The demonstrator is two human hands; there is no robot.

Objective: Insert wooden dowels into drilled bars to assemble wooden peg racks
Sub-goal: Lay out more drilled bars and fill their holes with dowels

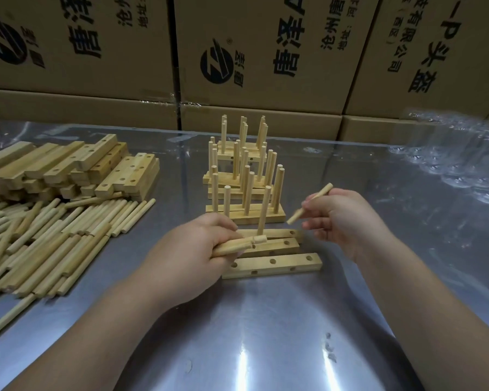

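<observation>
Three drilled wooden bars lie side by side in the middle of the table. The far bar (277, 233) has one dowel (263, 210) standing upright in it. The middle bar (280, 245) and the near bar (280, 263) show open holes. My left hand (192, 255) grips a small bundle of dowels (237, 245) just left of the bars. My right hand (345, 218) pinches a single dowel (311, 203), tilted, with its lower end hovering above the right end of the far bar.
Several finished peg racks (243, 176) are stacked behind the bars. Loose dowels (54, 235) and a heap of drilled bars (76, 167) fill the left of the metal table (251, 334). Clear plastic bags (458, 159) lie at the right. Cardboard boxes (266, 52) wall the back.
</observation>
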